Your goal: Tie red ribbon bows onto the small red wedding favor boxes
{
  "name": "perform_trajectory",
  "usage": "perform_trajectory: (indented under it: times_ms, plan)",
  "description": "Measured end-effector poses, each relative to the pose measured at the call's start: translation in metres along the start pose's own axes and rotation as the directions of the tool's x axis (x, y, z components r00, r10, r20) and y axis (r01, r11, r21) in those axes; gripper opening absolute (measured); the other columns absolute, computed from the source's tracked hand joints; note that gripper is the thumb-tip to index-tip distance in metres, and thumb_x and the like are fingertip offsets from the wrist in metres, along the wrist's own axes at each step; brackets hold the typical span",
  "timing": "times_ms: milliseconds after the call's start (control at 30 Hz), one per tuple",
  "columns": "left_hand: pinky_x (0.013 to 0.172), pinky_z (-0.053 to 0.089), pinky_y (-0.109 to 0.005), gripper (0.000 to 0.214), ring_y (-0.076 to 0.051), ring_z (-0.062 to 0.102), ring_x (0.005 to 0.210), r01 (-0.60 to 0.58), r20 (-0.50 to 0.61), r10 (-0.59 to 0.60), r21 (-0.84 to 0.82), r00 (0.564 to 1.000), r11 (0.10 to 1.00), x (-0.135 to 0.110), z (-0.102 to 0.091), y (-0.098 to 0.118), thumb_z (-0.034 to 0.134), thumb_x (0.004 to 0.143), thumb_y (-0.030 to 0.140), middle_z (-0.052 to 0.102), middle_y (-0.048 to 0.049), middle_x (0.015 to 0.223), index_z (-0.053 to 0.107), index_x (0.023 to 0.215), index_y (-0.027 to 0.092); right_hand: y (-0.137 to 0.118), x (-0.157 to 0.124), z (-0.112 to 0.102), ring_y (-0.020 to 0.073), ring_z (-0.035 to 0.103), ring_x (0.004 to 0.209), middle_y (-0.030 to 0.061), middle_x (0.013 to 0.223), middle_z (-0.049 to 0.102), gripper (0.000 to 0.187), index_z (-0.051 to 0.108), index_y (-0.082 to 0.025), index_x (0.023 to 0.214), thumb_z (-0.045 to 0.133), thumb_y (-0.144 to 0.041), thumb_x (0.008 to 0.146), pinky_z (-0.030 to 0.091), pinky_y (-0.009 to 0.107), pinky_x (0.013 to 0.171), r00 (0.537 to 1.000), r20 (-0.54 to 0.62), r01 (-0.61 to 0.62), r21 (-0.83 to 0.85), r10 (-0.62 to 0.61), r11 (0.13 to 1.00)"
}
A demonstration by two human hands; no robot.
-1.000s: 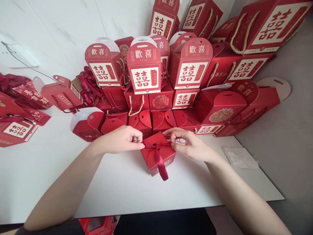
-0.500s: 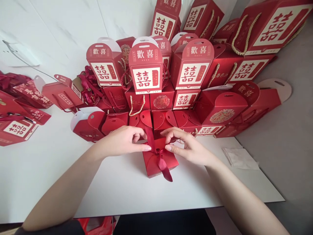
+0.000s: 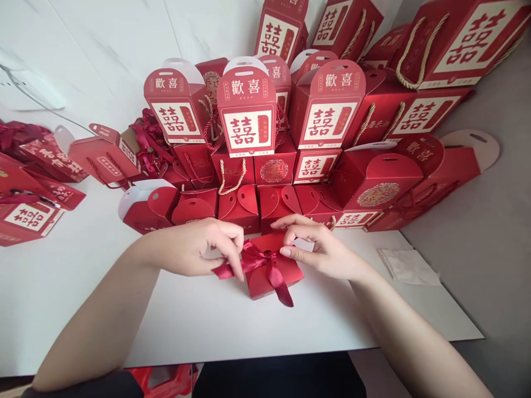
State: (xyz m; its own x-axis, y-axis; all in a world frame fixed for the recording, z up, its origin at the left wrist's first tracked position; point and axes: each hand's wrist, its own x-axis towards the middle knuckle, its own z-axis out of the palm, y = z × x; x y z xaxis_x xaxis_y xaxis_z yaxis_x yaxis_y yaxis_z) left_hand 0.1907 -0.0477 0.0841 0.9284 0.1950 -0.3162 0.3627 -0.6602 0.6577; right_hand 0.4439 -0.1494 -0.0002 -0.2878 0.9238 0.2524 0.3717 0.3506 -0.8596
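Note:
A small red gift box (image 3: 259,282) lies on the white table with a dark red ribbon (image 3: 279,283) knotted on its top. One ribbon tail hangs over the near side; the other stretches left to my left hand (image 3: 203,249). That hand's fingers are pressed over this left tail, with its end showing below them. My right hand (image 3: 319,251) is at the right of the box top, thumb and index finger apart and bent. Its fingertips are close to the box's right edge; whether they touch it I cannot tell.
Behind the box stand stacked red gift boxes (image 3: 246,108), several with gold rope handles. More red boxes (image 3: 27,218) and a heap of ribbons (image 3: 151,146) are at the left. A folded white cloth (image 3: 409,266) lies by the table's right edge, near a grey wall (image 3: 493,232).
My left hand has moved left and turned downward, bringing the upright ribbon tail over to the left. My right hand has barely shifted.

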Motion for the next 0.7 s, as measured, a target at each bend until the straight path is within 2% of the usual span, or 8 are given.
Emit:
perform_trajectory:
  times_ms: [100, 167, 267, 333, 433, 700]
  plan:
    - [0.061, 0.040, -0.020, 0.035, -0.012, 0.054, 0.072, 0.013, -0.171, -0.008, 0.031, 0.985, 0.999, 0.000, -0.002, -0.001, 0.052, 0.081, 0.008, 0.058, -0.0034, 0.088, 0.078, 0.095, 0.026, 0.000, -0.001, 0.000, 0.0224, 0.058, 0.117, 0.0065, 0.131, 0.057, 0.027, 0.062, -0.021, 0.073, 0.060, -0.038, 0.093, 0.043, 0.038, 0.102, 1.000, 0.011, -0.018, 0.021, 0.017, 1.000]
    - [0.060, 0.039, -0.022, 0.035, -0.010, 0.051, 0.067, -0.016, -0.221, 0.027, 0.054, 0.975, 0.998, 0.001, -0.003, -0.002, 0.049, 0.079, 0.007, 0.056, -0.0031, 0.086, 0.079, 0.088, 0.024, 0.000, -0.001, -0.001, 0.0224, 0.058, 0.118, 0.0060, 0.131, 0.056, 0.030, 0.061, -0.020, 0.070, 0.059, -0.039, 0.093, 0.044, 0.038, 0.100, 0.999, 0.026, -0.034, 0.033, 0.033, 0.999]
    - [0.066, 0.042, -0.023, 0.028, -0.012, 0.053, 0.069, -0.042, -0.224, 0.057, 0.073, 0.973, 0.996, 0.004, 0.000, -0.002, 0.050, 0.082, 0.013, 0.058, -0.0038, 0.086, 0.077, 0.084, 0.021, 0.001, -0.001, 0.000, 0.0236, 0.057, 0.119, 0.0063, 0.133, 0.056, 0.031, 0.059, -0.020, 0.069, 0.062, -0.041, 0.091, 0.044, 0.039, 0.101, 0.998, 0.037, -0.047, 0.024, 0.046, 0.999]
    - [0.071, 0.043, -0.024, 0.020, -0.013, 0.054, 0.075, -0.012, -0.264, 0.039, 0.105, 0.964, 0.994, 0.008, 0.003, -0.002, 0.056, 0.084, 0.021, 0.060, -0.0034, 0.087, 0.074, 0.094, 0.021, 0.001, -0.001, 0.000, 0.0243, 0.056, 0.120, 0.0067, 0.133, 0.056, 0.030, 0.057, -0.020, 0.069, 0.064, -0.041, 0.090, 0.042, 0.041, 0.103, 0.999, 0.030, -0.042, 0.007, 0.042, 0.999]
    - [0.072, 0.042, -0.024, 0.022, -0.014, 0.053, 0.077, 0.047, -0.292, 0.001, 0.155, 0.956, 0.987, 0.014, 0.008, -0.004, 0.064, 0.081, 0.030, 0.058, -0.0012, 0.086, 0.067, 0.102, 0.022, 0.001, -0.001, 0.001, 0.0243, 0.057, 0.120, 0.0065, 0.133, 0.057, 0.028, 0.057, -0.021, 0.071, 0.064, -0.040, 0.090, 0.040, 0.042, 0.105, 0.999, 0.025, -0.039, -0.011, 0.039, 0.999]
    - [0.062, 0.035, -0.024, 0.010, -0.013, 0.050, 0.071, 0.145, -0.257, -0.104, 0.146, 0.961, 0.979, 0.020, 0.014, -0.008, 0.062, 0.078, 0.028, 0.055, -0.0002, 0.081, 0.060, 0.084, 0.020, 0.002, 0.000, 0.002, 0.0248, 0.061, 0.113, 0.0060, 0.134, 0.057, 0.027, 0.056, -0.021, 0.071, 0.064, -0.039, 0.090, 0.048, 0.042, 0.098, 0.998, 0.033, -0.044, -0.018, 0.045, 0.999]
